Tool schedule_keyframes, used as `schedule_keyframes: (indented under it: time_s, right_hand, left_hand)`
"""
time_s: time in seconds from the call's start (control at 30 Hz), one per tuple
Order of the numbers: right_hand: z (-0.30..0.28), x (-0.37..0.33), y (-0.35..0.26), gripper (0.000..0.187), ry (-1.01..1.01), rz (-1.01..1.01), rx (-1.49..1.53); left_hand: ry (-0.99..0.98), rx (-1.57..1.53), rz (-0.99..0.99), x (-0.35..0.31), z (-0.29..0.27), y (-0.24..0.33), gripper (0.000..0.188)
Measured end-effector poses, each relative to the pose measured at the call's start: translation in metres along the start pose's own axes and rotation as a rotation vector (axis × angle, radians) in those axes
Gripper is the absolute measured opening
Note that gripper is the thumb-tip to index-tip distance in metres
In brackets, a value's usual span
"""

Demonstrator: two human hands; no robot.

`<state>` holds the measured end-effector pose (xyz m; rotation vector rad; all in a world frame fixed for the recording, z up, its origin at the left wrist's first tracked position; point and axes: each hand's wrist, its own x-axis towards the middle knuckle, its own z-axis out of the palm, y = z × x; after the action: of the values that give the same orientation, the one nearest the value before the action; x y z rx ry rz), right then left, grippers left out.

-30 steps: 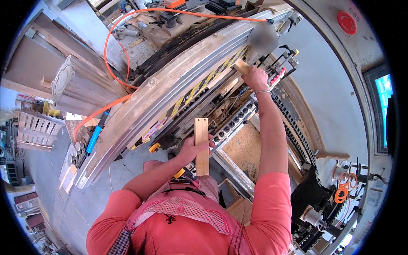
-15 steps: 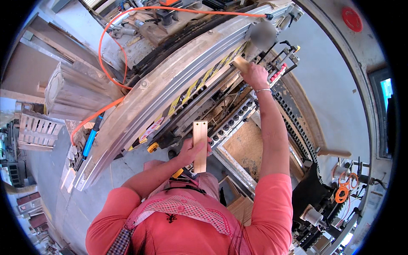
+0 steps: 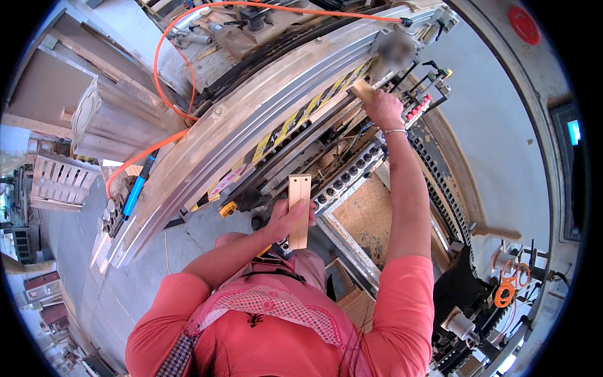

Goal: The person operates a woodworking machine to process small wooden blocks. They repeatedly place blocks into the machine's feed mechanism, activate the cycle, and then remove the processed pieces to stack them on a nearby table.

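two wood pieces: left hand [image 3: 290, 217] grip clenched on one wood strip [image 3: 299, 211], right hand [image 3: 383, 108] grasping one wood block [image 3: 363, 92].

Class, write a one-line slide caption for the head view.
Left hand holds a wooden slat; right hand presses a wood piece into the machine.

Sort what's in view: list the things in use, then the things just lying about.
In use:
left hand holding a wood slat
right hand holding a wood piece at the machine

Lying about:
orange hose
pallet
orange cord coil
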<state>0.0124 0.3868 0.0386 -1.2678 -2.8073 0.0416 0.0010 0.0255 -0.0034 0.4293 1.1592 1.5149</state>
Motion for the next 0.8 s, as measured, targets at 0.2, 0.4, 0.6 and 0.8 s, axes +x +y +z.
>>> schedule_keyframes:
  time_s: [0.2,0.4,0.6,0.8]
  right_hand:
    - [-0.002,0.001,0.001,0.042,-0.067,0.016,-0.006]
    - [-0.005,0.001,-0.001,0.043,-0.078,0.018,-0.007]
    - [-0.002,0.0,0.0,0.033,-0.001,0.005,0.028]
    - [0.004,0.003,0.003,0.028,-0.015,0.023,0.018]
  left_hand:
    - [-0.001,-0.028,0.008,0.0,0.001,0.001,0.036]
    - [-0.006,-0.01,0.018,0.0,0.0,0.003,0.034]
    - [0.038,0.025,0.001,0.001,0.002,0.002,0.032]
    - [-0.006,0.036,0.002,0.001,0.003,0.01,0.035]
